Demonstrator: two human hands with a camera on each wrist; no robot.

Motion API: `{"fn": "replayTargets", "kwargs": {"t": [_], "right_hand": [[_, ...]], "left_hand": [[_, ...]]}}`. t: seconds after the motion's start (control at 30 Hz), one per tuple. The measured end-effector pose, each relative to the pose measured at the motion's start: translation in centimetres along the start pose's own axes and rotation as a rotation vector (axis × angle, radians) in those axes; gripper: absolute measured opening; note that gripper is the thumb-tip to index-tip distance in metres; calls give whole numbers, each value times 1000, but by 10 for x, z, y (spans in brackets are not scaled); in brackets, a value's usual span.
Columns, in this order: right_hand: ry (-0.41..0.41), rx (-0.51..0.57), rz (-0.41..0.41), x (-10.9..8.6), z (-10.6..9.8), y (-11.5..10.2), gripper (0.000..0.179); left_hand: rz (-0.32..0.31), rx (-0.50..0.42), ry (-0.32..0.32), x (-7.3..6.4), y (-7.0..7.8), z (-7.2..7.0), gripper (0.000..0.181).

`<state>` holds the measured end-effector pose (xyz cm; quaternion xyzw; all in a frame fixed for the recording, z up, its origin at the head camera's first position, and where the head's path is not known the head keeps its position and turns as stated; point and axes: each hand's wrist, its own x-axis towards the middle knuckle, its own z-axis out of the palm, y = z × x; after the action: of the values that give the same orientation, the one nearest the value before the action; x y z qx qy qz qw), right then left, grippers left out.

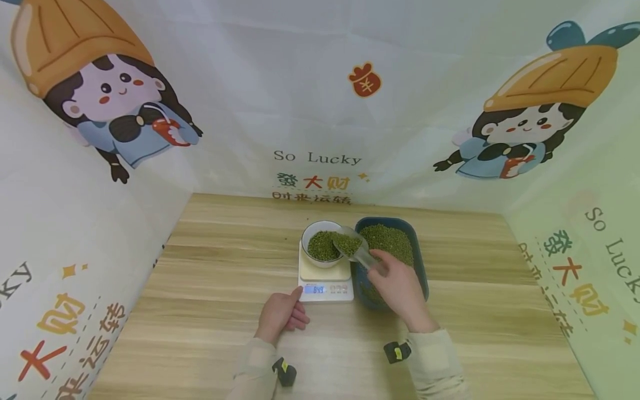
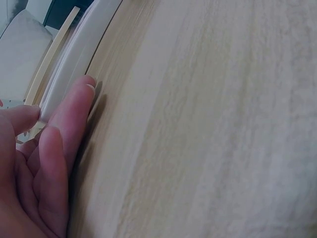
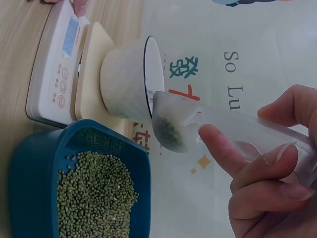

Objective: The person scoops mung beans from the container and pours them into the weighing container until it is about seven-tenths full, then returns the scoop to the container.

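Observation:
My right hand (image 1: 400, 283) grips the handle of a clear plastic scoop (image 3: 237, 129). Green mung beans (image 1: 347, 243) lie in the scoop, whose lip is right at the rim of a white bowl (image 3: 126, 79) with a dark edge line. More mung beans fill part of this bowl, which stands on a white kitchen scale (image 1: 327, 295) with lit digits on its display (image 1: 316, 289). At the scale's front left corner, my left hand (image 1: 281, 315) pinches the edge, thumb on top and fingers along the side, as the left wrist view shows.
A dark blue bin (image 3: 32, 183) of mung beans stands right beside the scale, under my right forearm and hand in the head view. One small bean lies on the wooden table (image 1: 225, 266) left of the bowl. Printed cloth walls (image 1: 320, 111) enclose the back and sides.

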<state>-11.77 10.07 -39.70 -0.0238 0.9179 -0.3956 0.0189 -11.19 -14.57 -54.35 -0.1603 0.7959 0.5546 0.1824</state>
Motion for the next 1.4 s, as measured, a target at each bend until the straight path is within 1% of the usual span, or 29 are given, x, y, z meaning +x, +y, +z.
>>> {"fn": "replayTargets", "kwargs": {"t": [0.4,0.63,0.9,1.4], "right_hand": [[-3,-15,-18,1,-3,-3,42],[0,-53,-38,0,-5,-6,41],[-15,-72,-35,-1,-6,-9,42],[-29,-80,-29,-1,-6,-8,44]], "left_hand": [[3,-1,-3,-1,3,-1,58],[6,0,0,-1,3,-1,58],[5,-1,-4,1,0,-1,60],[3,-14,-2,0,2,-1,58]]}}
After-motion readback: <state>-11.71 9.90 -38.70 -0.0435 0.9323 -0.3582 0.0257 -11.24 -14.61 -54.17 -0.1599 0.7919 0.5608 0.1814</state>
